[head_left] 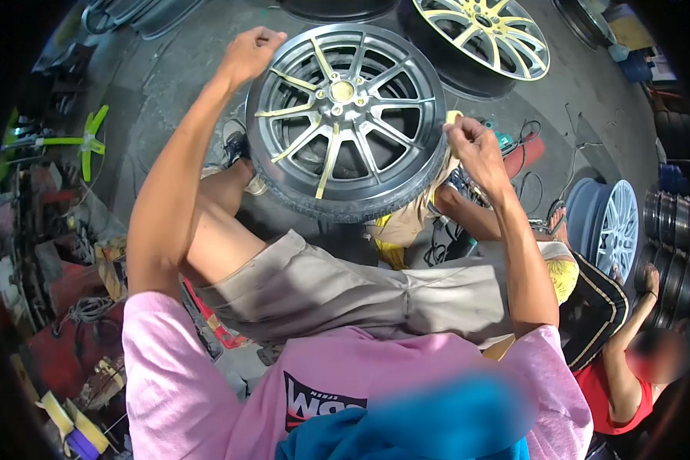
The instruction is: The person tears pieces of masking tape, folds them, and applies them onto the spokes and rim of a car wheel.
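A multi-spoke alloy wheel [393,132] with a tyre [337,207] around it lies face up in front of my knees. Strips of pale yellow masking tape [328,165] cover several spokes on its left side, and the hub centre is yellow too. My left hand [253,55] is above the wheel's upper left edge, its fingers pinched together; whatever may be between them is too small to make out. At the right edge of the tyre, my right hand [475,146] is closed on a small pale yellow piece that looks like masking tape [454,117], mostly hidden by the fingers.
Another wheel with yellow-covered spokes [487,34] lies at the upper right. A silver wheel [617,230] stands at the right, near a person in a red shirt [613,387]. Cables and a red cylinder [524,156] lie on the floor. A green fan [92,143] is at left.
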A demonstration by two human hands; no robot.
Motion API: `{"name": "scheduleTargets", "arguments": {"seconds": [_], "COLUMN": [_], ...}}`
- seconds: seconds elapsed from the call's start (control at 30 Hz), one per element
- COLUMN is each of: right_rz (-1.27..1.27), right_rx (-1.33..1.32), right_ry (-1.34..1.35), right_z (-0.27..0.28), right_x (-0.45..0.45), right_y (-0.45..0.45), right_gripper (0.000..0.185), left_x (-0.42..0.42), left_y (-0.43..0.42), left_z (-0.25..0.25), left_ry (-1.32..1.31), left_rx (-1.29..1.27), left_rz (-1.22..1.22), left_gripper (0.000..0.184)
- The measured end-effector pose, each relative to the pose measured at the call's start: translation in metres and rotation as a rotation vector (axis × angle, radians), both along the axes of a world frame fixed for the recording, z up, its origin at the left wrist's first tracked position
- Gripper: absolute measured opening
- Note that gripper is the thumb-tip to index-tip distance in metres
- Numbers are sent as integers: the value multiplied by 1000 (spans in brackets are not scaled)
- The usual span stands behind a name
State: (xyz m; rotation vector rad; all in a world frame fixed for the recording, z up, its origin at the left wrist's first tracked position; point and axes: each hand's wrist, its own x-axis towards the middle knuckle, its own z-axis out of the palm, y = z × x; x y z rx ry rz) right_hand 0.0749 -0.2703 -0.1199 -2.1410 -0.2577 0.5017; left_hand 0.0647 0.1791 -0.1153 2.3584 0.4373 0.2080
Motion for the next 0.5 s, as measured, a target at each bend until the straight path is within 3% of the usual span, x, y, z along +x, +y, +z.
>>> {"name": "scheduleTargets", "arguments": {"seconds": [0.03,0.13,0.2,0.23,0.37,0.5], "right_rz": [66,301,417,426,450,470], "right_rx": [114,151,119,117,140,154], "right_ry": [64,-261,-431,-390,-478,-517], "right_z": [25,53,55,56,42,39], "right_x": [-16,-59,-73,-79,-92,-96], "right_y": [7,19,24,26,34,38], "right_gripper": [23,18,16,15,16,15], "left_x": [-10,-51,-74,-79,-98,-101], "left_y": [-17,-79,-114,-120,-141,-143], "left_z": [10,44,62,52,48,50], "left_ry": [-10,171,277,302,327,369], "left_rx": [-48,-234,-468,-588,-788,-774], "left_rz": [-120,-338,-460,-523,-516,-535], "left_gripper": [43,30,32,37,45,45]}}
